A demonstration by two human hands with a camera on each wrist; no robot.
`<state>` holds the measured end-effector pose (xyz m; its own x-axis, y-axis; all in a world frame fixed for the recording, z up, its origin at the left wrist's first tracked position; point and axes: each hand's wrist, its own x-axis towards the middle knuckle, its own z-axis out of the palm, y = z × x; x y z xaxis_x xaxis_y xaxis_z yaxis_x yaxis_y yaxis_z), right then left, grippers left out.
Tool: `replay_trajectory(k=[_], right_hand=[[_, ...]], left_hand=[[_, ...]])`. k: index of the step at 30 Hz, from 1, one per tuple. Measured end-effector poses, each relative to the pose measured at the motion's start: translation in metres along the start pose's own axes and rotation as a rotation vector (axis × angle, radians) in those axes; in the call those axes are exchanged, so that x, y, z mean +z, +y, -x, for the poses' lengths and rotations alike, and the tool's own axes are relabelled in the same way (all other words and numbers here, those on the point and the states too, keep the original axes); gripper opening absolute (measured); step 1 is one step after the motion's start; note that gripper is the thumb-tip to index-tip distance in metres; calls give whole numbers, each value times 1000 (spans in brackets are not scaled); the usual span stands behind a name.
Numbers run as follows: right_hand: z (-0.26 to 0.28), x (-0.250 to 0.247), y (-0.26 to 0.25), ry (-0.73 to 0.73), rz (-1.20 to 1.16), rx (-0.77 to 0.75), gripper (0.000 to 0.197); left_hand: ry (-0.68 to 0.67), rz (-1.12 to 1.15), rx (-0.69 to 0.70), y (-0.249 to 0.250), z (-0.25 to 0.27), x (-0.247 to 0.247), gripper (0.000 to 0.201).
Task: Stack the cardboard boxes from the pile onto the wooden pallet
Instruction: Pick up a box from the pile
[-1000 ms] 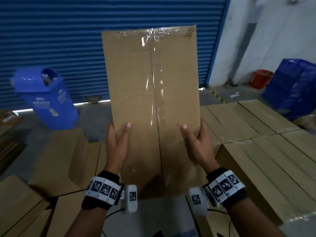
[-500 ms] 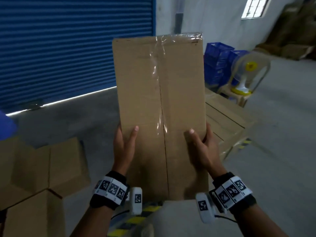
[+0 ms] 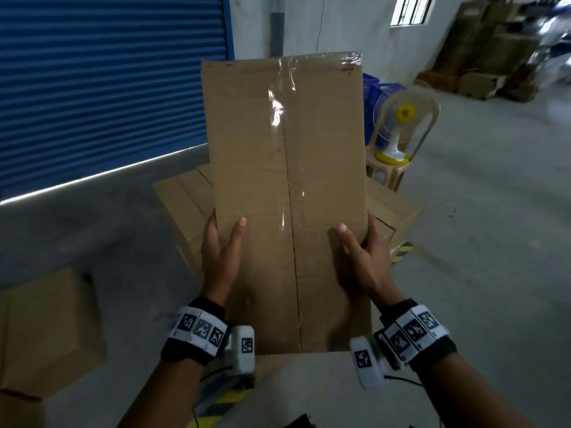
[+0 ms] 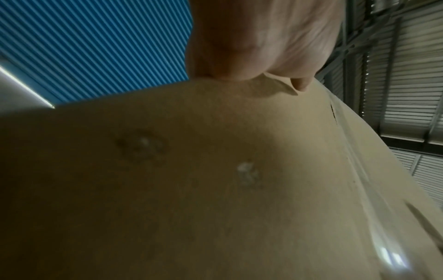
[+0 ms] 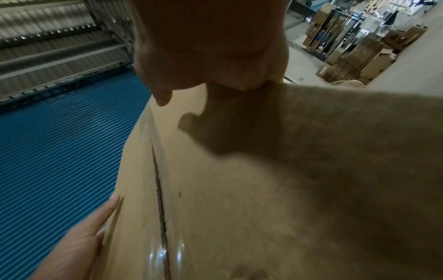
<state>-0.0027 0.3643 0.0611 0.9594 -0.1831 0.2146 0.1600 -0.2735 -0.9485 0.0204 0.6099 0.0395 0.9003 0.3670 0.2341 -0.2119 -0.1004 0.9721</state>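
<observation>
I carry the box (image 3: 284, 193) in the air, above the stacked boxes (image 3: 182, 199) ahead, my left hand (image 3: 221, 257) and right hand (image 3: 361, 261) clamped on its side edges. I should lower it level, edges square with that stack.

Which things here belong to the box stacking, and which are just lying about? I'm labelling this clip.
Part of the job:
- carried cardboard box, gripped by the left hand and right hand
- stacked boxes behind it
- loose box on the floor, left

Just lying about:
- table fan
- plastic chair under it
- blue crates
- blue shutter
</observation>
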Motion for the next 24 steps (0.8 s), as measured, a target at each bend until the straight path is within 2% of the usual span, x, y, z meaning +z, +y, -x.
replay_trajectory(k=[4, 9, 13, 15, 17, 18, 19, 21, 24], right_hand=[[-42, -10, 14, -23, 10, 6, 86], [-84, -2, 33, -94, -8, 13, 78], [-122, 14, 50, -226, -84, 33, 69], [-140, 24, 62, -293, -117, 27, 66], [-156, 34, 72, -369, -143, 20, 67], [-164, 39, 76, -407, -158, 18, 69], [-171, 44, 80, -448, -185, 26, 70], [-185, 57, 90, -536, -237, 53, 71], [-192, 79, 105, -637, -204, 88, 59]], left_hand=[[6, -42, -40, -8, -21, 32, 48], [52, -72, -92, -18, -44, 46, 57], [175, -126, -152, -26, -57, 51, 55], [225, -106, -234, -37, -62, 49, 66], [316, -60, -355, -38, -61, 47, 89], [369, -36, -381, -36, -60, 45, 94], [417, -10, -376, -38, -60, 43, 86], [431, 51, -366, -38, -59, 41, 64], [481, 63, -420, -45, -52, 36, 71]])
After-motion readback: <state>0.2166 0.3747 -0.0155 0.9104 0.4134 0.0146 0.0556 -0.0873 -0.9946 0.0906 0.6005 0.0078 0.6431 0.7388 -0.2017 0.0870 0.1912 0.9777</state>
